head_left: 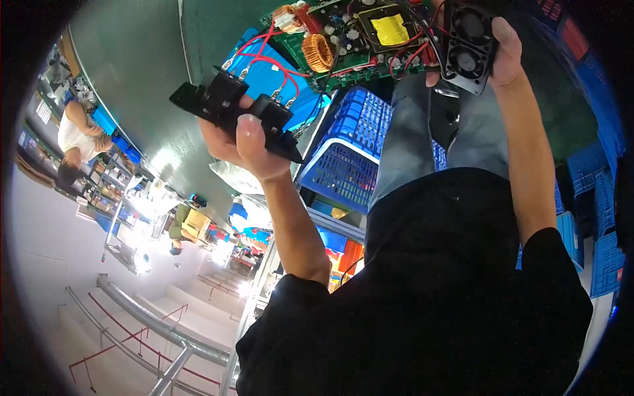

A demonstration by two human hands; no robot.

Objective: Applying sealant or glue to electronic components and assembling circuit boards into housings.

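Observation:
My left hand point(247, 145) is closed round a black socket panel point(228, 102), thumb on its near side. Red wires point(264, 56) run from the metal terminals on this panel to a green circuit board point(347, 49). The board carries copper-wound coils point(317, 53) and a transformer with yellow tape point(389, 30). At the board's right end, my right hand point(507, 53) grips a black end panel with two small fans point(469, 49). Its thumb lies along the panel's edge, and some fingers are hidden behind it. A blue casing piece point(271, 82) lies under the red wires.
A green worktop point(125, 49) spreads to the left. Below the board stands a blue plastic basket point(347, 165), by my legs. More blue crates point(604, 218) are stacked at the right. Two people point(79, 135) are at benches in the left background.

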